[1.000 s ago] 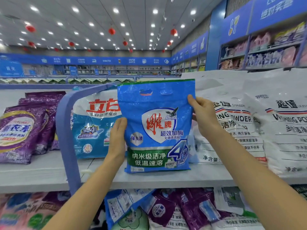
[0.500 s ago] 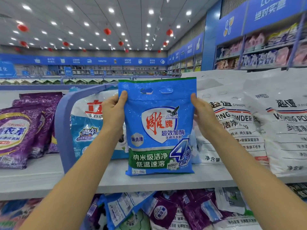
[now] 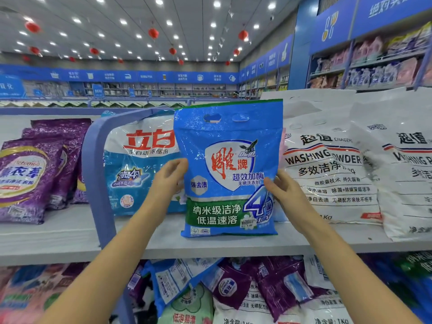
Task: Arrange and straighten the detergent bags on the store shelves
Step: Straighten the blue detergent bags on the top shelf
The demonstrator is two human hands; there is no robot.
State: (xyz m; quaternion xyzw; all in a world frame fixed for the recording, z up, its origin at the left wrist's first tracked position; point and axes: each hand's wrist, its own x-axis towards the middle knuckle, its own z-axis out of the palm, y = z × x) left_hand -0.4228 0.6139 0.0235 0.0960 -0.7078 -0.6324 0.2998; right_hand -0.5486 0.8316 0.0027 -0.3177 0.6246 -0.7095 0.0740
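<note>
Blue detergent bag point(image 3: 230, 169) stands upright on the shelf point(image 3: 70, 232), bottom edge resting on the shelf board, front label facing the camera. Left hand point(image 3: 171, 176) grips the bag's left edge about mid-height, fingers curled round the side. Right hand point(image 3: 280, 190) holds the bag's right edge at about the same height, thumb on the front face, fingers behind it. Both hands closed on the bag.

Just left of the blue bag, partly behind it: a white-and-teal detergent bag point(image 3: 138, 164) with red characters, leaning back. Further left of that, a blue curved divider point(image 3: 93, 164) rising off the shelf, then a stack of purple bags point(image 3: 35, 174) beyond the divider. Right of the blue bag: a white washing powder bag point(image 3: 327, 174), touching or just behind its right edge, cannot tell which, and a second white bag point(image 3: 406, 169) further right. Below the blue bag, the lower shelf holds jumbled bags point(image 3: 233, 291), purple, blue and white, lying at angles.
</note>
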